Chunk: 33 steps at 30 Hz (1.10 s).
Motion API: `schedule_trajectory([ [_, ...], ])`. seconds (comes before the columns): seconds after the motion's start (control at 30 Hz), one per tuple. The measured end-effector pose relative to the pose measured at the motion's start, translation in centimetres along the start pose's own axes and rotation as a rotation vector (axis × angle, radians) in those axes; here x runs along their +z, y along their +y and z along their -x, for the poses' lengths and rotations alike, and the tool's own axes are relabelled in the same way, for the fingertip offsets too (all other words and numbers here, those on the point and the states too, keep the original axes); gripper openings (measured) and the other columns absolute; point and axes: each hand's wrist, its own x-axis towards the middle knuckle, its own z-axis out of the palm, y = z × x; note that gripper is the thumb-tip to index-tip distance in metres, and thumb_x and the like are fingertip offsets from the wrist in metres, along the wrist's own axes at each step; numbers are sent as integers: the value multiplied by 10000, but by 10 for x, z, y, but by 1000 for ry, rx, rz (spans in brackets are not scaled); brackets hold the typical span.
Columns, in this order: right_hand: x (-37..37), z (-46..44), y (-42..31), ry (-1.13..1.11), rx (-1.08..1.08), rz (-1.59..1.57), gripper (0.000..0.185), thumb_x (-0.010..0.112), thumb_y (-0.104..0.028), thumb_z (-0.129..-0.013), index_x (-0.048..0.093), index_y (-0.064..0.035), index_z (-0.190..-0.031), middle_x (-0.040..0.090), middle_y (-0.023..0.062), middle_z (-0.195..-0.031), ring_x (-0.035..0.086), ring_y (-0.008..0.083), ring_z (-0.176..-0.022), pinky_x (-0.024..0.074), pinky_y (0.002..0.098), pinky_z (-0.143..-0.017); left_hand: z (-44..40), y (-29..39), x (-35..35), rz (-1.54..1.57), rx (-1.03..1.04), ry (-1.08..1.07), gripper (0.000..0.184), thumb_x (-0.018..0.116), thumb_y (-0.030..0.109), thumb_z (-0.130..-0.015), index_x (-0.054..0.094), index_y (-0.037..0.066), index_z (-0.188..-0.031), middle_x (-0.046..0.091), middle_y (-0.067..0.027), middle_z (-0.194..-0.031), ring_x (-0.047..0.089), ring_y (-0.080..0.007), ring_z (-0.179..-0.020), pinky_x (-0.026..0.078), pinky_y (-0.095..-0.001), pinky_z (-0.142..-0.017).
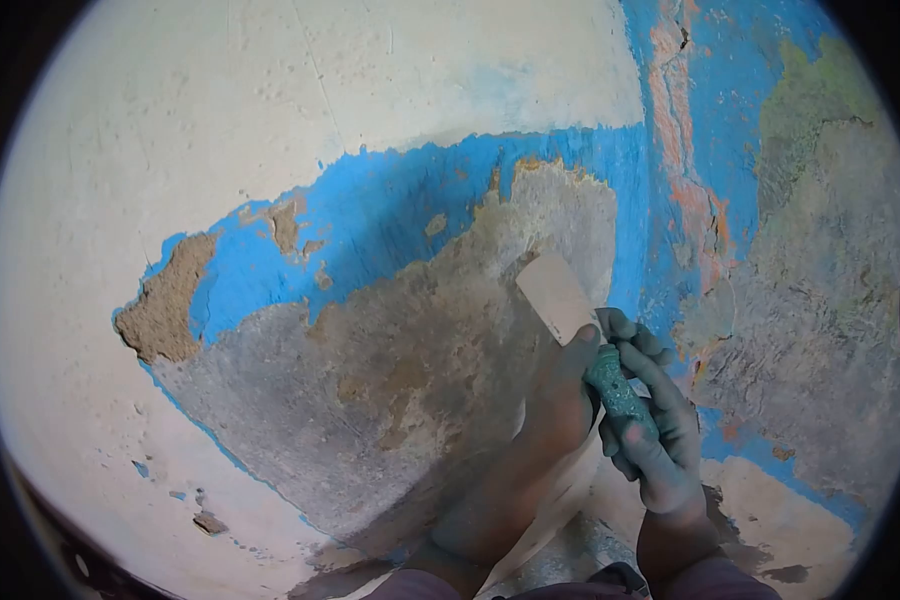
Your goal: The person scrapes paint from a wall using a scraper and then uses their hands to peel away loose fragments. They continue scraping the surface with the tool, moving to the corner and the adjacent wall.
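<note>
The scraper is positioned between 3 and 4 o'clock of view center, blade toward 11 o'clock. Right hand: closed around the handle. Left hand: closed on the blade's base, thumb in front. Blade contact with the bare patch cannot be determined. Step in hand, as judged: steadying or adjusting the tool with 2 hands. Any scraping stroke would call for a firm handle grip, left thumb clear.
</note>
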Motion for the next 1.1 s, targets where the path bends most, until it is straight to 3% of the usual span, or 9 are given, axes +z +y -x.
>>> schedule_trajectory([
  [0.1, -5, -5, -4, -73, -119, 91, 582, 527, -239, -906, 358, 114, -1337, 567, 110, -1078, 507, 90, -810, 413, 241, -801, -13, 6, 11, 128, -3, 59, 226, 353, 264, -926, 472, 72, -925, 564, -122, -859, 607, -300, -866, 519, -431, -754],
  [0.23, -14, -43, 7, -81, -324, 155, 554, 492, -262, -909, 419, 138, -1286, 555, 189, -1171, 515, 92, -806, 406, 232, -803, -40, 15, 17, -26, 127, 204, 163, 357, 218, -913, 435, 87, -859, 539, -110, -722, 583, -252, -682, 514, -412, -657],
  [0.3, -24, -47, -11, -154, -23, -6, 547, 461, -274, -908, 440, 130, -1276, 532, 229, -1202, 520, 109, -839, 395, 247, -846, -51, 15, 26, -21, 165, 266, 146, 360, 199, -903, 440, 84, -866, 511, -90, -689, 565, -241, -640, 507, -401, -619],
  [0.43, -25, -46, 2, -134, -107, -8, 510, 463, -245, -905, 462, 119, -1262, 550, 215, -1122, 520, 127, -759, 423, 252, -743, -44, 1, 37, -109, 224, 329, 106, 388, 163, -888, 450, 78, -882, 428, -47, -619, 512, -212, -541, 489, -381, -543],
  [0.5, -17, -59, 29, -51, -458, 11, 464, 468, -215, -901, 491, 112, -1229, 554, 206, -1083, 511, 130, -745, 419, 253, -676, -58, 17, 24, -66, 194, 364, 97, 402, 153, -889, 452, 70, -894, 423, -47, -619, 507, -208, -534, 485, -380, -526],
  [0.63, -22, -55, 19, -133, -81, 61, 386, 474, -184, -907, 516, 138, -1114, 560, 169, -1006, 475, 141, -875, 393, 265, -776, -57, 21, 22, -147, 162, 350, 94, 417, 200, -883, 446, 113, -901, 366, 5, -594, 482, -179, -512, 477, -387, -506],
  [0.73, -10, -49, 7, -81, -435, 104, 373, 475, -180, -910, 519, 136, -1104, 553, 135, -944, 470, 131, -854, 401, 252, -717, -46, 15, 26, -62, 154, 353, 102, 439, 217, -893, 448, 116, -899, 357, 8, -587, 477, -176, -507, 472, -396, -492],
  [0.93, -12, -47, 15, -48, -120, -38, 367, 497, -144, -905, 517, 124, -1153, 545, 141, -1019, 458, 155, -928, 394, 277, -782, -51, 18, 26, -13, 145, 329, 100, 446, 218, -894, 457, 119, -891, 352, 16, -576, 470, -181, -499, 472, -382, -522],
  [1.1, -8, -56, 24, -75, -289, 36, 387, 498, -166, -905, 520, 127, -1157, 527, 140, -1073, 452, 161, -952, 381, 283, -828, -57, 25, 13, -4, 141, 296, 102, 440, 226, -901, 462, 128, -887, 360, 21, -585, 479, -179, -522, 480, -406, -554],
])
